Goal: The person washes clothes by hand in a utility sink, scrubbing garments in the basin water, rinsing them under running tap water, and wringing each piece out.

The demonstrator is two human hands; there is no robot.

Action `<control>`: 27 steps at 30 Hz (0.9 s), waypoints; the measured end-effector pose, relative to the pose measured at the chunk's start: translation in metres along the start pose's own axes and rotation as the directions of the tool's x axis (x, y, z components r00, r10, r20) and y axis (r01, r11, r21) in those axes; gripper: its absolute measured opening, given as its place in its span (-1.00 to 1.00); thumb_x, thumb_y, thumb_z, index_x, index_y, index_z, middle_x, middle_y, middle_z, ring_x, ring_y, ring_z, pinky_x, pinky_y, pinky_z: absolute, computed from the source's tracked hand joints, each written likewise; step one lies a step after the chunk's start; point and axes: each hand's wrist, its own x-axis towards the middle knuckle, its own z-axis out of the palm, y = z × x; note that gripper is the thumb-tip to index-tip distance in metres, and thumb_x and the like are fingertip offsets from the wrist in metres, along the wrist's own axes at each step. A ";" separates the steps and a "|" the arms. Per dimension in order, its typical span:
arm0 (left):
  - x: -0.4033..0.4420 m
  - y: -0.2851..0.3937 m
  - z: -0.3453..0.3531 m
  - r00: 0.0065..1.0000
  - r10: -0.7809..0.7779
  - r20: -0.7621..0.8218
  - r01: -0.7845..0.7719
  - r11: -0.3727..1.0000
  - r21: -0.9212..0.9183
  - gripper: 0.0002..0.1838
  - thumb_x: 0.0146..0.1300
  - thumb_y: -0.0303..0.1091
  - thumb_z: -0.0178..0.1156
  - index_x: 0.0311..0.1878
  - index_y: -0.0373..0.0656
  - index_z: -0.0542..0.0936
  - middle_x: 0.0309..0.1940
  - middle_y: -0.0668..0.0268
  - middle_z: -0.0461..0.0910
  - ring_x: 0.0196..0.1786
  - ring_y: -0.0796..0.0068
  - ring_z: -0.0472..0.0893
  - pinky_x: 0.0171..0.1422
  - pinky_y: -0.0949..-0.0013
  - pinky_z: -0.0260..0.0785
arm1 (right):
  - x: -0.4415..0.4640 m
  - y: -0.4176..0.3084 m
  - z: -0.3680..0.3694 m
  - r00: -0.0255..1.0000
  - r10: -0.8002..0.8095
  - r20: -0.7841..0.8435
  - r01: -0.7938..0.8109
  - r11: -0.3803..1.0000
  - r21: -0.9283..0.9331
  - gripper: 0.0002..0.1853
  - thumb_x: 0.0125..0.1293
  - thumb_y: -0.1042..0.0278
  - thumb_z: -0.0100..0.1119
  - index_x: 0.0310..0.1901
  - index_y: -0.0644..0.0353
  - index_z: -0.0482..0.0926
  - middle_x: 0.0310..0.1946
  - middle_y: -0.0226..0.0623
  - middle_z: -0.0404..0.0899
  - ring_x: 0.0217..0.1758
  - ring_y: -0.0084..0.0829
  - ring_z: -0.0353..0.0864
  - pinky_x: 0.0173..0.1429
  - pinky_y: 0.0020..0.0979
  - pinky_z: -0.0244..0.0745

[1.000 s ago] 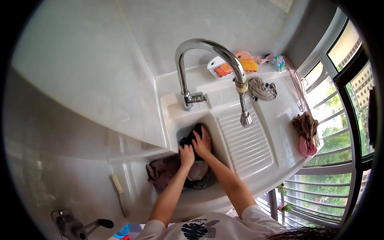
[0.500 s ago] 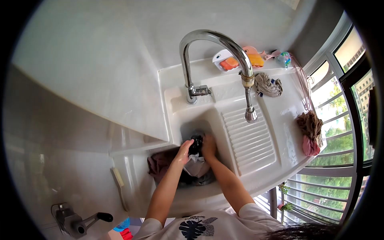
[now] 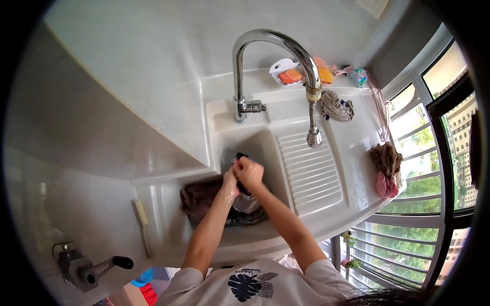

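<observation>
My left hand (image 3: pixel 230 183) and my right hand (image 3: pixel 249 172) are pressed together over the sink basin (image 3: pixel 260 142), both closed around a bunched black cloth (image 3: pixel 242 186). A bit of that cloth pokes out above the knuckles; most of it is hidden by my fingers. Beneath my wrists lies a heap of wet laundry: a dark brown-purple garment (image 3: pixel 199 200) to the left and a pale grey piece (image 3: pixel 246 204) between my forearms.
The chrome faucet (image 3: pixel 238 76) arches over the ribbed washboard (image 3: pixel 311 173). A twisted grey cloth (image 3: pixel 337 107), soap dishes (image 3: pixel 287 75) and a brown garment (image 3: pixel 386 159) sit along the back and right ledge. A long-handled brush (image 3: pixel 141 219) rests at left.
My hands have come together and lifted the black cloth up from low in the basin. My right hand has moved left onto it. The view has shifted slightly.
</observation>
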 end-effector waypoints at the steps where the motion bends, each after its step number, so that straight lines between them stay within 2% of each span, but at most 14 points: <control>1: -0.007 0.004 -0.002 0.994 -0.045 0.101 0.044 0.999 0.013 -0.49 0.39 0.09 -0.03 0.15 -0.12 0.49 0.08 0.23 0.55 0.13 0.24 0.52 0.25 0.16 0.35 | 0.011 0.022 0.007 0.999 -0.018 -0.034 0.016 0.998 -0.067 -0.70 0.20 0.24 0.19 -0.63 0.13 0.43 -0.61 -0.19 0.51 -0.52 -0.06 0.55 -0.46 -0.12 0.43; 5: 0.050 -0.016 -0.046 0.945 0.289 0.154 -0.316 0.926 0.205 -0.47 0.42 0.03 -0.06 0.21 -0.23 0.44 0.11 0.12 0.52 0.11 0.21 0.53 0.16 0.21 0.38 | 0.001 0.087 0.031 0.992 -0.043 0.121 0.059 0.989 -0.132 -0.77 0.25 0.38 0.13 -0.06 0.10 0.44 -0.05 -0.01 0.46 -0.04 0.05 0.48 -0.08 -0.08 0.47; 8: 0.063 -0.028 -0.046 0.697 0.672 0.249 -0.404 0.082 0.911 -0.49 0.34 -0.33 0.01 0.28 -0.39 0.25 0.10 -0.11 0.44 0.18 -0.13 0.41 0.23 0.13 0.29 | -0.031 0.077 0.026 0.985 -0.028 0.170 0.054 0.987 -0.152 -0.37 0.22 0.33 0.17 0.34 0.06 0.25 0.44 -0.02 0.00 0.39 0.11 0.11 0.36 -0.01 0.17; 12: 0.082 -0.047 -0.053 0.305 0.759 0.575 -0.410 -0.440 0.799 -0.52 0.31 -0.45 -0.01 0.28 -0.35 0.24 0.03 -0.16 0.44 0.11 -0.23 0.41 0.12 0.03 0.34 | -0.051 0.079 0.026 0.941 0.017 0.337 0.108 0.931 -0.348 -0.34 0.25 0.27 0.12 0.40 0.02 0.19 0.49 -0.12 -0.13 0.45 0.05 0.04 0.38 0.02 0.14; 14: 0.093 -0.050 -0.051 0.716 0.672 0.187 -0.376 0.146 0.915 -0.59 0.28 -0.49 -0.01 0.20 -0.33 0.38 0.03 -0.12 0.47 0.10 -0.18 0.43 0.10 0.05 0.37 | -0.051 0.090 0.027 0.911 0.022 0.413 0.161 0.901 -0.404 -0.34 0.28 0.26 0.09 0.42 0.00 0.16 0.50 -0.15 -0.16 0.47 0.03 0.01 0.39 0.02 0.13; 15: 0.088 -0.049 -0.053 0.722 0.578 0.379 -0.222 -0.325 0.919 -0.69 0.24 -0.50 -0.01 0.02 -0.34 0.53 0.02 -0.10 0.49 0.08 -0.09 0.47 0.09 0.08 0.37 | -0.045 0.091 0.027 0.880 -0.103 0.463 0.317 0.855 -0.411 -0.31 0.26 0.27 0.09 0.43 -0.03 0.12 0.50 -0.13 -0.14 0.46 0.03 0.03 0.39 -0.01 0.14; 16: 0.086 -0.047 -0.058 0.722 0.584 0.372 -0.213 -0.324 0.922 -0.69 0.24 -0.50 -0.01 0.02 -0.34 0.53 0.02 -0.10 0.49 0.08 -0.09 0.47 0.09 0.08 0.37 | -0.042 0.090 0.029 0.828 -0.225 0.513 0.464 0.788 -0.404 -0.28 0.24 0.27 0.09 0.44 -0.07 0.09 0.49 -0.10 -0.12 0.46 0.03 0.04 0.39 -0.04 0.14; 17: 0.083 -0.041 -0.061 0.690 0.576 0.438 -0.344 -0.271 0.899 -0.73 0.22 -0.49 -0.01 -0.06 -0.33 0.56 -0.02 -0.04 0.52 0.04 0.01 0.50 0.08 0.11 0.38 | -0.044 0.088 0.026 0.818 0.133 0.559 0.052 0.951 -0.304 -0.30 0.25 0.28 0.06 0.43 -0.11 0.09 0.47 -0.15 -0.02 0.42 0.00 0.14 0.36 -0.11 0.21; 18: 0.083 -0.035 -0.063 0.649 0.568 0.506 -0.475 -0.218 0.853 -0.75 0.20 -0.48 0.00 -0.13 -0.33 0.59 -0.06 0.02 0.55 0.01 0.11 0.54 0.06 0.14 0.39 | -0.040 0.091 0.029 0.822 0.128 0.555 0.053 0.953 -0.298 -0.30 0.25 0.28 0.06 0.43 -0.11 0.09 0.47 -0.15 -0.02 0.42 0.00 0.14 0.36 -0.11 0.21; 20: 0.075 -0.021 -0.068 0.902 0.321 0.287 -0.417 0.820 0.393 -0.73 0.13 -0.45 0.08 -0.10 -0.21 0.62 -0.12 0.28 0.59 -0.08 0.40 0.54 0.13 0.28 0.34 | -0.044 0.109 0.039 0.797 0.210 0.565 -0.077 0.965 -0.251 -0.35 0.29 0.24 0.01 0.42 -0.14 0.11 0.42 -0.15 0.12 0.33 0.04 0.28 0.31 -0.17 0.29; 22: 0.061 -0.020 -0.052 0.905 0.332 0.267 -0.343 0.939 -0.005 -0.71 0.20 -0.34 0.13 -0.02 -0.14 0.62 -0.07 0.32 0.60 -0.06 0.38 0.55 0.20 0.32 0.31 | -0.046 0.097 0.056 0.799 0.331 0.502 -0.250 0.942 -0.224 -0.42 0.31 0.27 -0.02 0.38 -0.06 0.19 0.29 -0.05 0.32 0.23 0.10 0.39 0.24 -0.15 0.34; 24: 0.044 -0.014 -0.034 0.935 0.282 0.215 -0.264 0.958 -0.110 -0.69 0.24 -0.26 0.14 0.02 -0.12 0.60 -0.06 0.34 0.60 -0.05 0.37 0.55 0.21 0.32 0.31 | -0.044 0.084 0.075 0.316 0.897 0.308 -0.931 0.356 -0.080 -0.54 0.31 0.29 0.01 0.26 0.03 0.35 0.07 0.03 0.49 0.09 0.08 0.50 0.14 -0.10 0.41; 26: 0.070 -0.017 -0.042 0.945 0.141 0.294 -0.068 0.967 -0.246 -0.61 0.29 -0.10 0.17 0.13 -0.03 0.54 0.01 0.34 0.57 0.01 0.35 0.54 0.21 0.27 0.34 | -0.072 0.084 0.081 0.786 0.544 0.293 -0.549 0.833 -0.070 -0.63 0.24 0.25 0.11 0.07 0.14 0.43 -0.04 0.09 0.52 0.01 0.10 0.54 0.06 -0.04 0.44; 27: 0.068 -0.017 -0.040 0.951 0.129 0.281 -0.071 0.975 -0.208 -0.59 0.29 -0.09 0.16 0.15 -0.01 0.53 -0.04 0.32 0.59 -0.02 0.35 0.55 0.15 0.25 0.37 | -0.067 0.049 0.050 0.825 0.483 0.292 -0.502 0.865 -0.012 -0.67 0.24 0.28 0.09 0.02 0.16 0.43 -0.07 0.09 0.54 -0.01 0.13 0.53 0.04 -0.02 0.44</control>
